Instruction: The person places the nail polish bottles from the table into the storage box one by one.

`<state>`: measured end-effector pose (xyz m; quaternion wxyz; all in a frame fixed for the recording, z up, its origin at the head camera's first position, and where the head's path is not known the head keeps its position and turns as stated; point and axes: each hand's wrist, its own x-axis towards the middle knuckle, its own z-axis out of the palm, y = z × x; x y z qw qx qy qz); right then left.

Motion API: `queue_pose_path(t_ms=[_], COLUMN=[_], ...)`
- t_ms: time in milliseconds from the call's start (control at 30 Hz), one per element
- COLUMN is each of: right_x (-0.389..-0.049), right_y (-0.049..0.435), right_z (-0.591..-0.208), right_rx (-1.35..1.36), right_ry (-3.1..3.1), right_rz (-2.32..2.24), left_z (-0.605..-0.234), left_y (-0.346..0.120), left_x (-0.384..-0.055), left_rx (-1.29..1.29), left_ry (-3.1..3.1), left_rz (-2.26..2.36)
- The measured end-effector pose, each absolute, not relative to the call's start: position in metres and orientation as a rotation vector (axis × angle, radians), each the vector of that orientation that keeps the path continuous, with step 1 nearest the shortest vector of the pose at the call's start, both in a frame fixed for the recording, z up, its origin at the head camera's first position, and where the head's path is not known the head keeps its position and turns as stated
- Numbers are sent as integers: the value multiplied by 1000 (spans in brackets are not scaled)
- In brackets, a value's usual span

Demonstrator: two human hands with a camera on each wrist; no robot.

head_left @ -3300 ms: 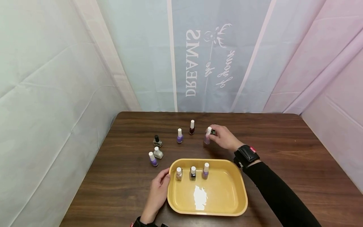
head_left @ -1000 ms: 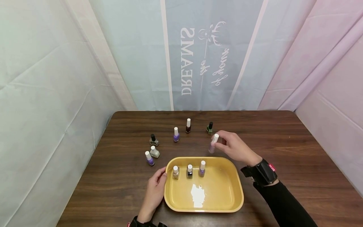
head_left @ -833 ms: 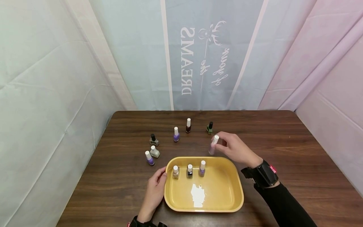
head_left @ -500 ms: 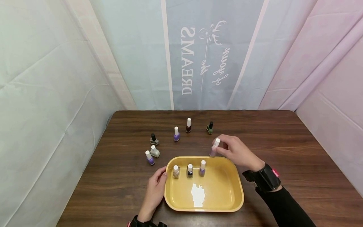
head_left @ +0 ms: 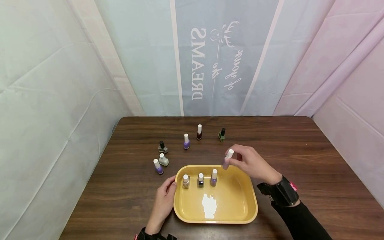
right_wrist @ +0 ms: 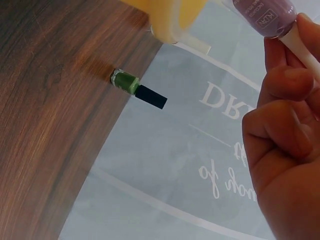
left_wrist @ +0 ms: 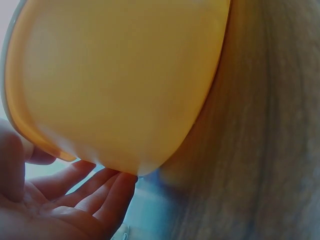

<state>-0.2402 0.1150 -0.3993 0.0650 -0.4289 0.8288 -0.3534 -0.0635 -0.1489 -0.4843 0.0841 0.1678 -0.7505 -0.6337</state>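
Observation:
My right hand (head_left: pixel 250 161) pinches a mauve nail polish bottle (head_left: pixel 225 163) by its white cap, over the tray's far rim. The right wrist view shows this bottle (right_wrist: pixel 270 15) tilted, the cap between thumb and fingers. At the left side of the yellow tray (head_left: pixel 216 222), my left hand (head_left: pixel 163 201) holds the rim; in the left wrist view its fingertips (left_wrist: pixel 125 182) meet the tray's outer wall. Standing in a row inside are a glittery bottle (head_left: pixel 186 182), a dark bottle (head_left: pixel 200 181) and a purple bottle (head_left: pixel 213 179), all white-capped.
Beyond the tray stand a green bottle (head_left: pixel 221 135), a dark red bottle (head_left: pixel 199 133) and a purple bottle (head_left: pixel 186 144). Left of the tray are a black-capped grey bottle (head_left: pixel 163 148), a whitish bottle (head_left: pixel 163 160) and another purple bottle (head_left: pixel 159 169). A curtain (head_left: pixel 150 66) hangs behind the table.
My right hand has carried the mauve bottle from beside the green bottle toward me, to the tray's far rim. My left hand stays on the tray.

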Motion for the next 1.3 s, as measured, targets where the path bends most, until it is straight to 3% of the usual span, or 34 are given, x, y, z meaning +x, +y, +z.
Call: queue_pose_path(t_ms=[1300], right_x=[-219], right_y=[122], right_z=[-427], right_rx=[-1297], right_ry=[2650], right_rz=[-940], left_z=[-488], left_y=[-150], left_x=[-65], left_rx=[482], left_ry=[-2216], left_rz=[-1894])
